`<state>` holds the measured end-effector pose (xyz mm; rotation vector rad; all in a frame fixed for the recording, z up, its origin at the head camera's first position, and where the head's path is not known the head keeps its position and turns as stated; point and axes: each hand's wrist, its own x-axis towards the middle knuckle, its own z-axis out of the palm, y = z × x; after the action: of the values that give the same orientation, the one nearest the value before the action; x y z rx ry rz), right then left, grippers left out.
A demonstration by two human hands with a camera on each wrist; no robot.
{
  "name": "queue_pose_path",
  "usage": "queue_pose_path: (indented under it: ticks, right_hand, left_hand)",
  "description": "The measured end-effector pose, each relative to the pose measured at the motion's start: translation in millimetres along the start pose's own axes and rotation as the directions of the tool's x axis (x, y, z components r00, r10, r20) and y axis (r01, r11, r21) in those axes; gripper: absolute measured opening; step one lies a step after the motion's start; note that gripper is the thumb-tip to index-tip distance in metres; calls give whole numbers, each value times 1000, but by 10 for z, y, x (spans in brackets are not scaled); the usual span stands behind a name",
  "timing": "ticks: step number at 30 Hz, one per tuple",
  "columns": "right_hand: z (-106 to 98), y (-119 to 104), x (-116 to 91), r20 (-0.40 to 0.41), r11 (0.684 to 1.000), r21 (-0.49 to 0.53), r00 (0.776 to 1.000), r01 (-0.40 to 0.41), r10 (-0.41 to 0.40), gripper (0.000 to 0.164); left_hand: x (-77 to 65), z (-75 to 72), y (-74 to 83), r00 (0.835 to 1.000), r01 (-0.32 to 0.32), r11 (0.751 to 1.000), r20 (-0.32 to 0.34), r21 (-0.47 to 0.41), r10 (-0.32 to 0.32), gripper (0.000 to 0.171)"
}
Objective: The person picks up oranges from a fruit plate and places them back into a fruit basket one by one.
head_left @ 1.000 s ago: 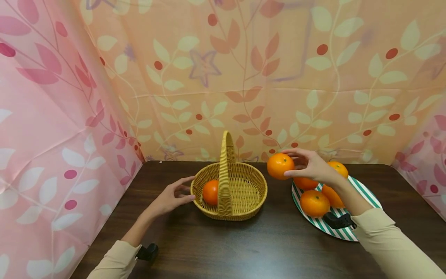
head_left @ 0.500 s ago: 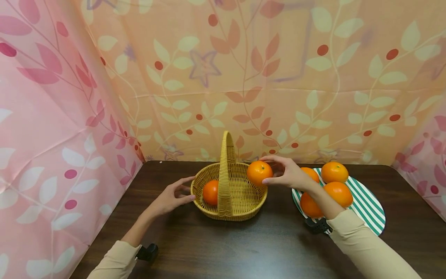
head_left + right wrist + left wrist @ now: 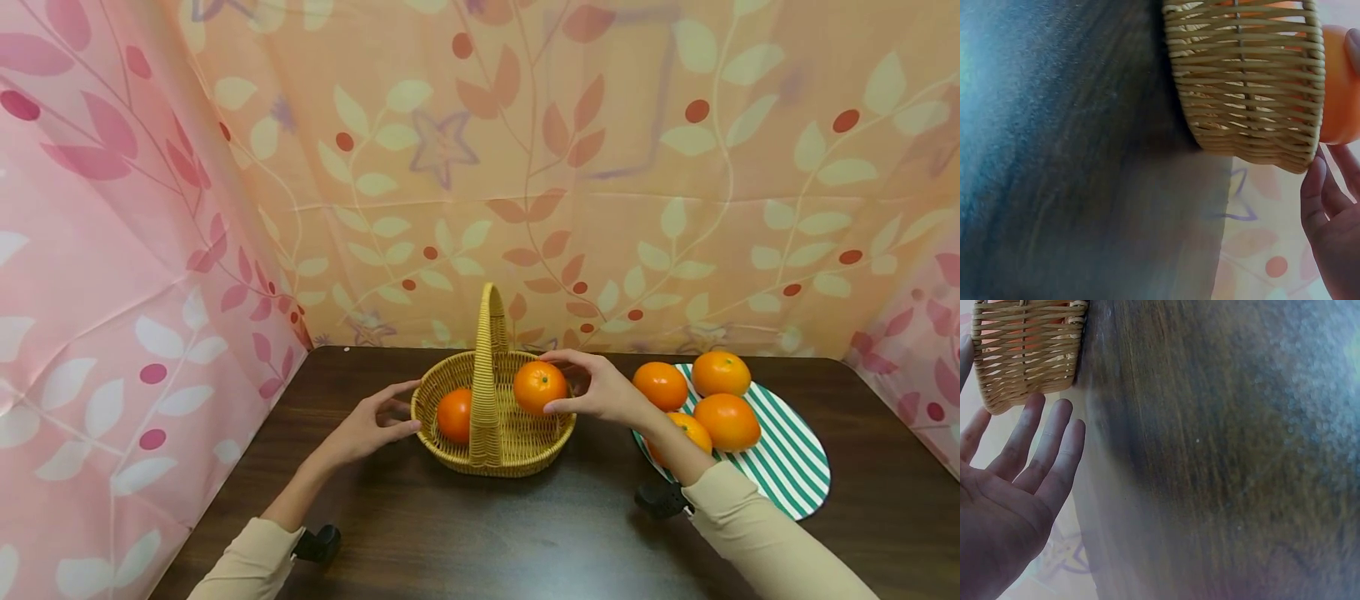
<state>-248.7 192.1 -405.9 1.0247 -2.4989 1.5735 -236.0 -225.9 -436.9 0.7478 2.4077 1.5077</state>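
Note:
A yellow wicker basket with a tall arched handle stands on the table, and one orange lies in its left half. My right hand holds another orange between thumb and fingers, over the right half of the basket. In the right wrist view this held orange shows at the basket's rim, partly behind the wicker. At the basket's left end, my left hand has its fingertips right at the wall. The left wrist view shows these fingers extended against the wicker.
Right of the basket, a green-and-white striped plate bears several oranges, and my right forearm passes in front of its left part. The dark wooden table ends at a patterned cloth backdrop behind and at the sides.
My right hand has carried the orange leftward and down from beside the plate to over the basket's right half. My left hand has stayed at the basket's left end.

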Motion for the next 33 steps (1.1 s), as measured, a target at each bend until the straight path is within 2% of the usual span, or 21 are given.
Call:
queue_pose_path:
  ticks: [6, 18, 30, 33]
  right_hand:
    - [62, -16, -20, -17, 999, -30, 1000, -11, 10, 69]
    - [144, 26, -45, 0, 995, -96, 999, 36, -36, 73]
    - [87, -2, -40, 37, 992, -122, 999, 32, -27, 72]
    - [29, -19, -51, 24, 994, -110, 1000, 8, -6, 64]
  left_hand:
    - [-1, 0, -6, 1000, -1, 1000, -7, 9, 1, 65]
    - [-4, 2, -2, 1000, -8, 1000, -6, 24, 8, 65]
    - [-1, 2, 23, 1000, -11, 1000, 0, 23, 11, 66]
    - [-3, 1, 20, 1000, -15, 1000, 2, 25, 15, 66]
